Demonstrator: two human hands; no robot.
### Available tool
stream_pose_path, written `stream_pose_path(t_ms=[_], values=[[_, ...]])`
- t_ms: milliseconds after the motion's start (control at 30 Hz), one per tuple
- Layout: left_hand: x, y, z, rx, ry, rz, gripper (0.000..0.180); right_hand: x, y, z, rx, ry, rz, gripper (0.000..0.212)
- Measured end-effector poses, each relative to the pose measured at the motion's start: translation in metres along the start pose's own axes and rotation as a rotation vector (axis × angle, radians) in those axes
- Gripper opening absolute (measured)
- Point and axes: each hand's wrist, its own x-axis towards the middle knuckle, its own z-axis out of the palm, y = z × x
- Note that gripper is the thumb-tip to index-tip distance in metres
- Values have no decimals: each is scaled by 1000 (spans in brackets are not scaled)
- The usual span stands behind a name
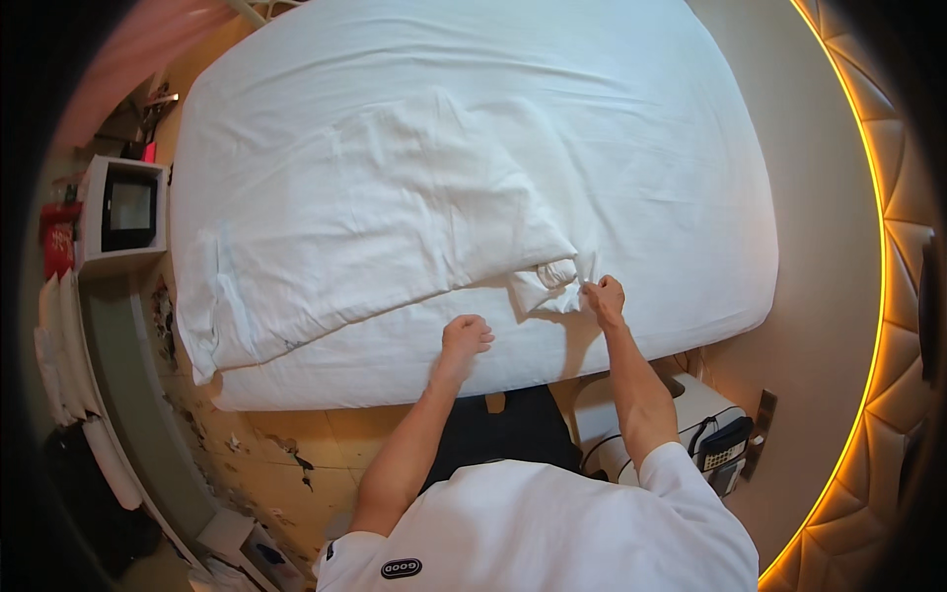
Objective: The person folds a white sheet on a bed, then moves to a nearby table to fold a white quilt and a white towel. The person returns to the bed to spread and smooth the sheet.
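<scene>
A crumpled white bed linen piece point(395, 207) lies spread over the left and middle of the bed, its kind not plain from its folds. At its right end a corner is bunched and folded. My right hand point(605, 296) pinches that corner between thumb and fingers, lifting it slightly. To the left of it my left hand point(466, 340) is over the bed's near edge, fingers curled, with nothing seen in them. Under the linen, a smooth white sheet point(681, 207) covers the mattress.
A white nightstand point(592, 409) with a dark telephone point(725, 442) stands at the bed's near right. On the left are a white cabinet point(123, 261) with a dark-framed box and a long bench point(133, 365). A padded, lit wall panel point(908, 197) curves along the right.
</scene>
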Motion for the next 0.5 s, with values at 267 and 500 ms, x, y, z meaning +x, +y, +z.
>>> stream_pose_path(t_ms=[267,500], values=[[-3,8,-17,-158,133,379,25,-59,-117,-9,63,252,-896,24],[-2,83,-49,-298,160,319,34,-169,-170,88,-89,-559,-1265,13]])
